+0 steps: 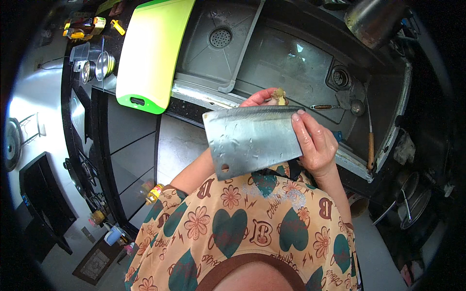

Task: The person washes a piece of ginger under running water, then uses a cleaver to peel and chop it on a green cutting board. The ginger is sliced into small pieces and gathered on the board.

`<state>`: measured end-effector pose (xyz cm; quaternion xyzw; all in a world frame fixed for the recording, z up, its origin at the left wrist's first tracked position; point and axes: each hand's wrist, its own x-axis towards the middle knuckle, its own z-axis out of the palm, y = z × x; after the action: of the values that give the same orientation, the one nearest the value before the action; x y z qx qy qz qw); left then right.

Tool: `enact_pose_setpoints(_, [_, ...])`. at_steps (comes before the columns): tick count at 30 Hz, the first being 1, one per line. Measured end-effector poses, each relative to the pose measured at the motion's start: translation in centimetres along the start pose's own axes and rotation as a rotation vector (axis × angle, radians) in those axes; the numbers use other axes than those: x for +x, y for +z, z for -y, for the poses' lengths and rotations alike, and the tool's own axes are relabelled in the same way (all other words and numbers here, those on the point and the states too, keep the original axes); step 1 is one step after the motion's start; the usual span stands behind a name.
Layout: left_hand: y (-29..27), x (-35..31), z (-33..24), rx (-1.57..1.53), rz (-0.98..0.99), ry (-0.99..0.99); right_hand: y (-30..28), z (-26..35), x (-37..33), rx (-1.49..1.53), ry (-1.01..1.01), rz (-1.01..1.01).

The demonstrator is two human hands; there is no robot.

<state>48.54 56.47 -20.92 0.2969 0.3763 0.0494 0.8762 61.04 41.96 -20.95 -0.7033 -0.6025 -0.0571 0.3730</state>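
My right hand (316,143) grips a wide, wet cleaver (252,138) near its right end, thumb and fingers on the blade. The blade lies broad side up between my body and the sink, with a small hole near its lower left corner. Behind its far edge my left hand (258,97) pinches a small, knobbly, yellow-brown piece of ginger (280,97), partly peeled by its pale patches. The blade hides most of the left palm. The ginger sits close to the cleaver's upper edge; whether they touch I cannot tell.
A double sink (286,63) spreads ahead. In its right basin lie a ladle (357,107) and a wooden-handled tool (371,150). A green-edged cutting board (153,51) rests left of the basins. Metal bowls (104,65) stand farther left; a large pot (376,22) is at the far right.
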Motion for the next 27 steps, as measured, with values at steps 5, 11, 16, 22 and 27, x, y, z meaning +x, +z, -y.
enact_pose_setpoints(5, [0.2,-1.5,-0.5,-0.143,0.145,0.061,0.0,0.0,0.2,0.006,0.019,-0.004])
enact_pose_setpoints(11, [-1.3,-0.7,0.0,-0.035,0.224,0.079,0.1,0.3,0.2,0.017,0.025,0.000])
enact_pose_setpoints(16, [-1.1,-0.4,0.4,0.183,0.118,0.164,0.2,0.4,0.0,0.017,0.039,-0.005])
enact_pose_setpoints(22, [0.3,0.5,0.6,-0.011,-0.074,0.030,0.0,0.3,-0.3,-0.001,0.018,-0.022])
enact_pose_setpoints(27, [0.4,1.1,1.1,-0.168,0.031,0.019,-0.4,0.5,-0.8,-0.004,0.023,-0.041])
